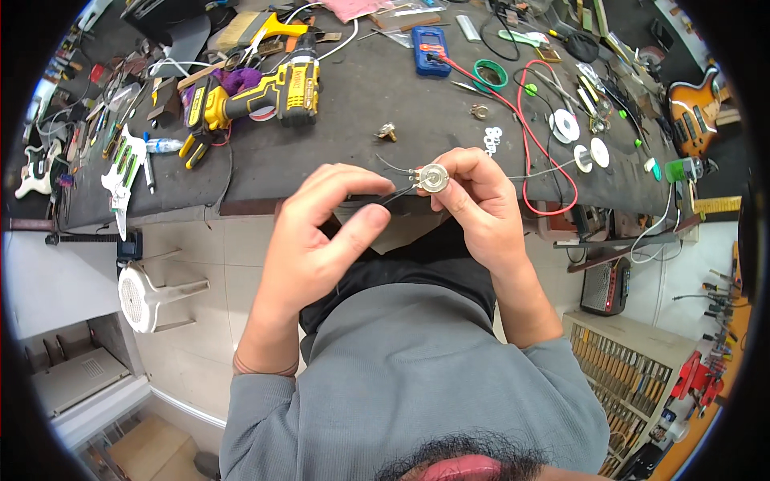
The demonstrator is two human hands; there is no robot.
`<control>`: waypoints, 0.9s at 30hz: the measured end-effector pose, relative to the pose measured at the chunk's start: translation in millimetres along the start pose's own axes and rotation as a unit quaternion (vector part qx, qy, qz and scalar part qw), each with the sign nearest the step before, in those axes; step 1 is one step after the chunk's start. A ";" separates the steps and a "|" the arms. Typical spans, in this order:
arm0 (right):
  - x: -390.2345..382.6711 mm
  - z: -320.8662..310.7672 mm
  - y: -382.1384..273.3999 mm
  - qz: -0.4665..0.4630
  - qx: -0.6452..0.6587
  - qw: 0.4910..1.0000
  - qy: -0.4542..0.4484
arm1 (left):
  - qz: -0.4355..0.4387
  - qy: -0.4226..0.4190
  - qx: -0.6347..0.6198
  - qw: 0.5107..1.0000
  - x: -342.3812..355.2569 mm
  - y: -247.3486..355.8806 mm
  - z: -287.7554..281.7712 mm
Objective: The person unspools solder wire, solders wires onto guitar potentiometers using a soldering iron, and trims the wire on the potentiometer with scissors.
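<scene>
My right hand (481, 204) pinches a round silver potentiometer (434, 178) between thumb and fingers, just over the bench's front edge. Thin wires (393, 165) run out from its lugs toward the left. My left hand (317, 228) is beside it, thumb and index finger apart, with one dark wire end close to their tips. Whether a finger touches that wire I cannot tell. On the bench behind lies a small brass-coloured part (387, 131), and farther right another potentiometer (479, 111).
A yellow cordless drill (293, 92) lies left on the dark bench (337, 144). Behind are a blue multimeter (431, 52) with a red lead (525, 136) and a green tape roll (489, 74). White spools (564, 126) stand right. A white stool (140, 298) is at lower left.
</scene>
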State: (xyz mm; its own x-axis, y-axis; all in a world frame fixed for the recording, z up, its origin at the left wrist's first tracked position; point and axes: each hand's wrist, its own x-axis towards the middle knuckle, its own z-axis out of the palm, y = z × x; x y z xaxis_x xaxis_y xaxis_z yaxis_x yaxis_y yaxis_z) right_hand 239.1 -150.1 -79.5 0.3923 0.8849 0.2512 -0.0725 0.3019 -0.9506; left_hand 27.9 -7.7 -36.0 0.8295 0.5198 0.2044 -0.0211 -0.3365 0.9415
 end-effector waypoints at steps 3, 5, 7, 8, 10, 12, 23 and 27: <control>-5.6 -4.8 -4.3 -0.002 -0.013 1.000 -0.007 | 0.009 -0.016 -0.030 0.999 1.3 -7.5 18.6; -8.3 -6.8 -6.0 0.004 -0.011 1.000 0.003 | -0.072 0.011 -0.149 0.986 -0.8 -8.3 27.9; -9.5 -7.3 -5.5 0.004 0.002 1.000 0.015 | -0.084 0.002 -0.156 0.984 0.8 -11.7 30.4; -9.3 -6.2 -4.8 0.005 0.017 1.000 0.020 | -0.096 -0.003 -0.162 0.982 0.5 -12.8 30.6; -7.9 -3.4 -3.9 0.009 0.024 0.999 0.027 | -0.090 0.008 -0.176 0.980 0.1 -13.6 34.4; -6.7 -0.6 -2.0 0.012 0.031 0.999 0.033 | -0.084 0.021 -0.190 0.978 -0.6 -13.9 37.5; -8.9 -9.9 9.6 -0.001 0.081 0.993 0.087 | 0.031 -0.202 0.109 0.973 12.6 -11.2 20.4; -8.3 -27.3 3.0 -0.004 0.099 0.989 0.113 | 0.095 -0.140 0.277 0.946 61.3 0.6 -75.3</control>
State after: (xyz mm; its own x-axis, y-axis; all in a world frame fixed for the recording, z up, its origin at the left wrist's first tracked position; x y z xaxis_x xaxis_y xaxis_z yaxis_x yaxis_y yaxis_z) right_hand 260.7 -166.2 -89.5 0.5868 0.7871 0.1902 -0.2377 0.3920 -0.8887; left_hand 36.8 83.1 -2.8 0.9573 0.2061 0.2028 0.0467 -0.8024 0.5949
